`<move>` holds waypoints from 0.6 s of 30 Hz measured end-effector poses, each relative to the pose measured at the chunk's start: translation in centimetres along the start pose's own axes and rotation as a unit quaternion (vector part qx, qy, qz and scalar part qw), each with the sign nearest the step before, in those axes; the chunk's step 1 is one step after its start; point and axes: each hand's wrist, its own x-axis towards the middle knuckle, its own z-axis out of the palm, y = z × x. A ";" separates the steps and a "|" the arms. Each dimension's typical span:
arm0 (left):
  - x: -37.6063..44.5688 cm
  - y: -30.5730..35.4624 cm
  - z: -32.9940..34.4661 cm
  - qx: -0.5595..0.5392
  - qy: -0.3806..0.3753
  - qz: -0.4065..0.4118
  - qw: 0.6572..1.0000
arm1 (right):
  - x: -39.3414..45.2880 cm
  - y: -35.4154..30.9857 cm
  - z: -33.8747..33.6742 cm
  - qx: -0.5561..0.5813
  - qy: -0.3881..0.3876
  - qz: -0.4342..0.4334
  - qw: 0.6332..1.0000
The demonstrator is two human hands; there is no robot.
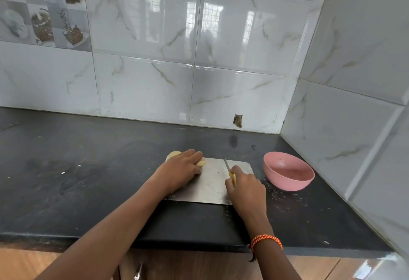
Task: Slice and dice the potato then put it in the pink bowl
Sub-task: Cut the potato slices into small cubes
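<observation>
Potato [176,154] under left hand [180,170], knife [228,167] right

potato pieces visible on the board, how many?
2: one piece at the board's far left corner, one under the left hand's fingertips. More may be hidden beneath that hand.

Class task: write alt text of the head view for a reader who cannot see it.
On a steel cutting board, the left hand covers peeled potato pieces while the right hand grips a yellow-handled knife. A pink bowl sits right of the board on a black counter.
</observation>
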 end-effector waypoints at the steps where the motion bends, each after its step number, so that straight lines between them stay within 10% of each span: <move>1: -0.2 -0.5 0.0 -0.007 -0.008 -0.011 1.000 | 0.0 0.0 0.0 -0.001 0.000 -0.001 1.000; 9: -0.5 0.3 -0.5 -0.050 0.047 -0.056 0.996 | 0.2 0.0 0.1 0.011 0.008 0.008 1.000; 15: 2.0 3.5 -1.3 -0.353 0.089 -0.171 0.916 | 0.3 -0.1 0.2 0.020 0.012 0.010 1.000; 18: 2.7 4.1 -0.4 -0.263 0.041 -0.179 0.947 | 0.2 0.1 0.1 0.030 0.012 0.018 0.999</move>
